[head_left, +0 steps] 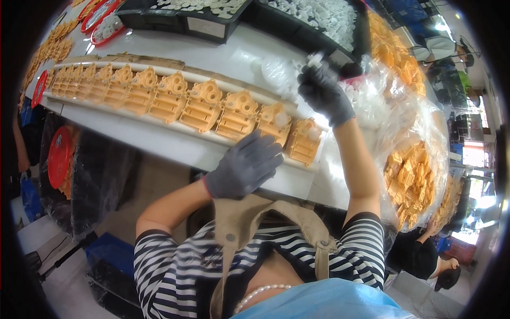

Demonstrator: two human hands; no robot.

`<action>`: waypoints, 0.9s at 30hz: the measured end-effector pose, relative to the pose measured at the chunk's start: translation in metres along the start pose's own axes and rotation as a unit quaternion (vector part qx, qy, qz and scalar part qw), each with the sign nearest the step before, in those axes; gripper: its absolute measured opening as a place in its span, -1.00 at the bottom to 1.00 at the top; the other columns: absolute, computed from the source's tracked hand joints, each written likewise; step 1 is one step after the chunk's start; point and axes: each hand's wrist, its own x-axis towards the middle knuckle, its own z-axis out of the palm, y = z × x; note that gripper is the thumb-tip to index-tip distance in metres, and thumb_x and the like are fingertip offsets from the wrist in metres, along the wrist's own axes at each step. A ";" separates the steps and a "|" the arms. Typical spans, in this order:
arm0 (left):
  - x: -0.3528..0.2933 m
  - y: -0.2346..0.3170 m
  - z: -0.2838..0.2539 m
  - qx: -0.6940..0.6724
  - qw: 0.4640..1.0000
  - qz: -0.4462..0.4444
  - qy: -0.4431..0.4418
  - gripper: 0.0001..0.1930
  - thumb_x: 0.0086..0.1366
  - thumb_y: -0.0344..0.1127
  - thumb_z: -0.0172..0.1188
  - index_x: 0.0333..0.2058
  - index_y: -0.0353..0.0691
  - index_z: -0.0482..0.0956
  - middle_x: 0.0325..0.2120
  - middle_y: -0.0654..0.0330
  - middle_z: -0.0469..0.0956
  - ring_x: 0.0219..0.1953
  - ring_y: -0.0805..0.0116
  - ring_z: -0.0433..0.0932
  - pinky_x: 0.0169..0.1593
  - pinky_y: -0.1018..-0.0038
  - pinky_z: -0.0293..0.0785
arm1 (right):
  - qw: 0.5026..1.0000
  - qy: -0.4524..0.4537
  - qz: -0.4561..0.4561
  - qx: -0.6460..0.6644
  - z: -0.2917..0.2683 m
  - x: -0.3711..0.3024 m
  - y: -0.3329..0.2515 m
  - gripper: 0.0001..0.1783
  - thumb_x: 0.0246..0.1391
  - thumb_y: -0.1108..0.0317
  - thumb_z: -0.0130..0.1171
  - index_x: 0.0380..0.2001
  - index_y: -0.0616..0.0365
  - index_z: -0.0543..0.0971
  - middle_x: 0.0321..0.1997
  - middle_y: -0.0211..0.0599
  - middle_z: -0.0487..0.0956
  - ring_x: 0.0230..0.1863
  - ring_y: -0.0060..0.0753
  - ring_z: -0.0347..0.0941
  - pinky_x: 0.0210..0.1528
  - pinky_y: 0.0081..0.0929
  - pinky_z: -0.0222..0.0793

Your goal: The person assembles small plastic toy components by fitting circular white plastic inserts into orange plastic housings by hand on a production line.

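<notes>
My right hand (325, 97), in a dark grey glove, has its fingertips pinched together on a small white part (315, 59), whose exact outline is too blurred to tell. The hand is raised beyond the right end of the row, with crumpled clear film (279, 72) to its left and a large clear plastic bag (404, 119) close on its right, so the room on that side is narrow.

My left hand (245, 166), gloved alike with a red cuff edge, lies back upward, fingers extended side by side. I cannot tell whether they grip anything underneath. Their tips reach the near side of the row of housings (201, 106); contact there is unclear.

The row curves along the white table (159, 139), the pieces set close beside each other. A strip of tabletop shows between them and the table's near edge, and a wider one between the row and the black bins (207, 27) behind. A pale rail (204, 80) runs along the row's far side.

The housings are moulded yellow-orange plastic, with rounded, lobed upper ends, round holes and straight-ribbed rectangular lower parts. The end housing (304, 146), below my right wrist, carries a translucent whitish piece (314, 133). The bins hold heaped white parts (319, 18); the bag's film is glossy and creased, with angular orange parts (410, 181) piled beside its folds.
</notes>
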 end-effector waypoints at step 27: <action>-0.018 -0.018 -0.016 0.132 0.983 -0.122 0.041 -0.62 0.10 -0.28 0.25 -0.07 -0.16 0.53 0.04 0.07 0.40 0.12 0.00 0.33 0.24 0.01 0.16 | 0.236 -0.092 -0.225 -0.941 0.096 -0.019 0.078 -0.74 -0.06 0.39 0.19 -0.22 -0.01 0.62 -0.34 -0.35 0.57 -0.25 -0.26 0.47 -0.18 -0.38 0.39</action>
